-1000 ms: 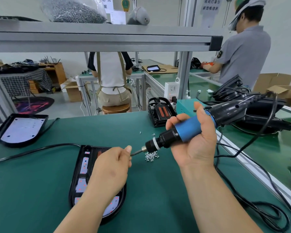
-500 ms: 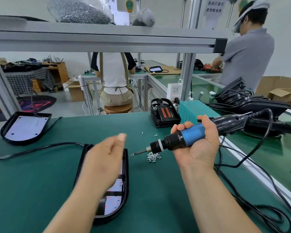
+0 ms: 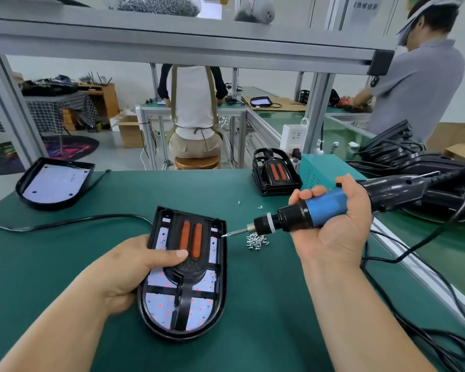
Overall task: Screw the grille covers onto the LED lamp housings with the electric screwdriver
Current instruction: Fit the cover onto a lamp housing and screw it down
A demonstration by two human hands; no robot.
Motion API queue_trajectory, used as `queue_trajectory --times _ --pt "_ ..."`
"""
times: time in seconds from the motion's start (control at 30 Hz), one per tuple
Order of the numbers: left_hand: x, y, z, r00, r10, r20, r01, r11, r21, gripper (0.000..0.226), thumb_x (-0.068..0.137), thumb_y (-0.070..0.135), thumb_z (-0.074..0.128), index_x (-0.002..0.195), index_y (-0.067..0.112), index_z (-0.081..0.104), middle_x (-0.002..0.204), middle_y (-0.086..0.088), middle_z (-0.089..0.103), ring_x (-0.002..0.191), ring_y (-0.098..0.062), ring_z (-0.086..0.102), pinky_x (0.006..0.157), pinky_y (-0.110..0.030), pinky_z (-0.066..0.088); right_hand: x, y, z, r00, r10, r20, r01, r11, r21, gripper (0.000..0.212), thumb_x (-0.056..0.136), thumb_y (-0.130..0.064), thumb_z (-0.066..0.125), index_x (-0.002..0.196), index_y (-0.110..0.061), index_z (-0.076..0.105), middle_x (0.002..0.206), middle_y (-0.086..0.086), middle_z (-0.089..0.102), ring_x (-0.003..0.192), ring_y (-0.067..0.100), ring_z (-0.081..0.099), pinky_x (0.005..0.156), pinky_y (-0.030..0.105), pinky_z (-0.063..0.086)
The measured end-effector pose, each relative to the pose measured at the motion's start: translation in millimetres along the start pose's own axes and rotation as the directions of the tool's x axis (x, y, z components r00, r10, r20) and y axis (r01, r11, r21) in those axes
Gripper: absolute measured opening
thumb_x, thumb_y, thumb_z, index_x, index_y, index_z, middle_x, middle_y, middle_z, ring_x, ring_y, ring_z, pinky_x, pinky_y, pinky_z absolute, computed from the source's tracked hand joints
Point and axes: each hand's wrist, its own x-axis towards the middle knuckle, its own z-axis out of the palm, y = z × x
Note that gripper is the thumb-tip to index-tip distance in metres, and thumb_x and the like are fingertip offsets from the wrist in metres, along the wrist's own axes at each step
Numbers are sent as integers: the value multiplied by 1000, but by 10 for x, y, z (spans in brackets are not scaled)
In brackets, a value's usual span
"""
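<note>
Now the left hand has dropped onto the lamp housing near the table's front edge, gripping it, thumb pinning the grille cover. Meanwhile the right hand grips the screwdriver, bit at the housing's right rim; so slanted, it could slip.

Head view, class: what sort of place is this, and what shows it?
Probably a lamp assembly workshop: an electric screwdriver aimed at a lamp housing, loose screws on the green workbench, and another seated worker beyond.

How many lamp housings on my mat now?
2: one housing gripped by the left hand, centre; another housing far left. A pile off the mat, right, may hold more.
</note>
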Motion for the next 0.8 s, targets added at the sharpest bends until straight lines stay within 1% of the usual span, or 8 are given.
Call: queue_trajectory --times 0.07,0.13,0.23,0.3,0.37,0.47,0.6,0.8 --pt "-51 15 68 991 135 6 -135 988 71 49 64 1 82 111 4 68 104 -19 76 92 -36 75 70 -36 63 -33 -33 41 999 -31 30 31 1000 6 44 90 -26 60 47 -21 66 57 0 52 50 18 53 68 30 55" --pt "-130 40 127 966 259 3 -256 954 155 52 65 12 79 114 10 65 105 -10 77 96 -28 75 78 -34 61 -56 -79 84 996 -58 63 56 998 27 42 89 -26 60 48 -21 65 58 1 52 50 19 52 68 30 54" --pt "-209 79 180 933 359 -2 -343 894 289 51 65 25 79 113 22 63 105 2 77 97 -17 74 88 -38 52 -70 -166 148 989 -112 99 107 993 53 39 87 -26 58 49 -21 65 56 0 52 48 18 52 64 29 53" --pt "-224 88 198 929 371 -12 -341 866 365 49 64 31 80 109 29 62 103 7 77 96 -12 73 90 -39 51 -70 -206 174 981 -148 126 148 989 8 29 85 -27 58 58 -21 65 55 0 52 48 19 53 63 29 53" --pt "-217 91 206 930 367 -30 -327 861 389 49 62 34 81 107 31 62 102 10 77 94 -10 73 92 -40 52 -76 -221 184 977 -163 135 169 985 -30 10 78 -27 61 80 -18 59 56 2 52 49 20 53 63 31 53" --pt "-223 99 218 937 348 -37 -305 863 402 58 56 43 82 109 33 61 103 10 77 96 -11 73 95 -44 52 -64 -214 146 978 -166 123 176 981 -77 37 72 -28 63 103 -16 45 56 2 51 50 21 51 64 32 53" --pt "-236 107 220 940 337 -48 -288 862 417 58 56 45 82 109 33 61 103 10 77 96 -12 73 97 -46 51 -85 -170 139 977 -178 115 190 976 -109 47 72 -27 64 111 -13 43 55 2 52 49 21 51 64 32 53" --pt "-243 105 242 935 349 -61 -289 852 437 50 61 39 80 107 36 61 100 12 77 92 -9 73 93 -44 53 -131 -123 139 966 -214 142 233 963 -135 36 75 -25 64 104 -12 47 55 2 52 50 21 50 63 33 53"
